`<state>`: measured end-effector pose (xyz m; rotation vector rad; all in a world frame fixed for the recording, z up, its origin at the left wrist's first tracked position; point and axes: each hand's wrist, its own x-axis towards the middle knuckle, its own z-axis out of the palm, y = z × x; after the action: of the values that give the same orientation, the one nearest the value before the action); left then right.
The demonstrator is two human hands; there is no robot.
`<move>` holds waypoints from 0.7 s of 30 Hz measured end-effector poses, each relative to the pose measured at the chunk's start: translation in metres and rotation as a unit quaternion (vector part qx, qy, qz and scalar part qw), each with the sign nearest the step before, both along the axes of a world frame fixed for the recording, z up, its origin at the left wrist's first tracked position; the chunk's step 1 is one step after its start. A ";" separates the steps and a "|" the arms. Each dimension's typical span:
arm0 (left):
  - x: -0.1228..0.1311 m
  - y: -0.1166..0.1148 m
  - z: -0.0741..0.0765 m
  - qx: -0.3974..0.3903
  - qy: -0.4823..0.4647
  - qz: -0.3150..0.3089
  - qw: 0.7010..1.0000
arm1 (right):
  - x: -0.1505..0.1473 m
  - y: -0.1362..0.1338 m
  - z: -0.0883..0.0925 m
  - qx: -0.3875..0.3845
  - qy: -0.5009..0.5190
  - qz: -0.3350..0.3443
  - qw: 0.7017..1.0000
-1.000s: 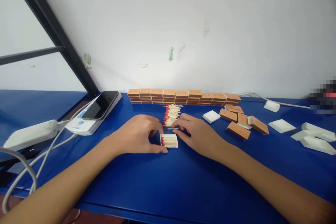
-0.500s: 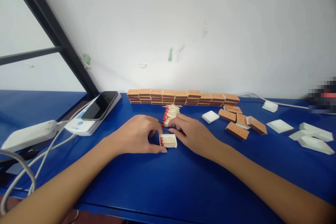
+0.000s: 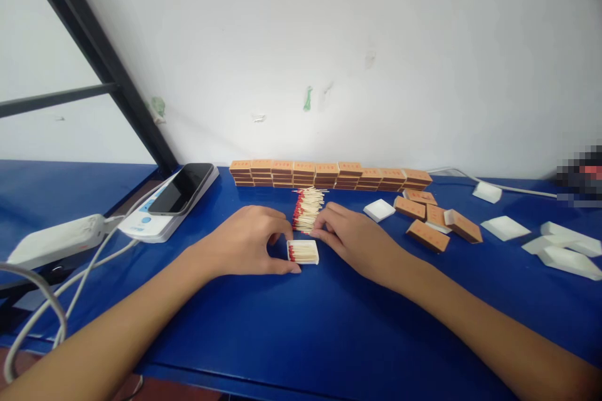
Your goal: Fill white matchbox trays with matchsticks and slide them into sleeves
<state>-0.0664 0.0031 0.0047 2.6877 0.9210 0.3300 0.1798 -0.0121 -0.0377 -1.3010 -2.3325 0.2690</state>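
A small white tray (image 3: 316,260) partly filled with red-headed matches (image 3: 303,253) lies on the blue table. My left hand (image 3: 258,241) curls round its left end, index finger at the back corner and thumb at the front, holding it. Just behind the tray is a loose pile of matches (image 3: 308,208), heads mostly to the left. My right hand (image 3: 350,235) is at the pile's lower right edge, thumb and index finger pinched together at match ends; how many matches are between them is hard to tell.
Stacked matchboxes (image 3: 303,169) line the wall. At the right lie loose orange boxes (image 3: 427,235) and white trays (image 3: 505,227), with one tray (image 3: 379,210) nearer the pile. Left are a phone (image 3: 182,188), a power strip (image 3: 59,239) and cables.
My right hand has shifted slightly right and its thumb and index finger have drawn closer together at the pile's edge. My left hand stays at the tray. The view has shifted slightly.
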 end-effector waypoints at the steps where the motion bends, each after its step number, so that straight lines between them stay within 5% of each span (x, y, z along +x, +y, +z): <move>1: 0.000 0.000 0.000 0.002 -0.001 -0.001 1.000 | 0.000 -0.002 0.002 0.000 0.009 -0.002 1.000; 8: 0.002 0.001 0.000 0.000 0.002 -0.002 1.000 | -0.015 -0.019 0.007 -0.048 0.052 0.043 0.997; 21: 0.001 0.000 0.001 -0.010 0.002 0.000 1.000 | -0.009 0.001 -0.008 -0.025 0.058 0.011 0.998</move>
<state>-0.0655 0.0033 0.0054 2.6716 0.9210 0.3132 0.1712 -0.0110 -0.0462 -1.2492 -2.2579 0.4016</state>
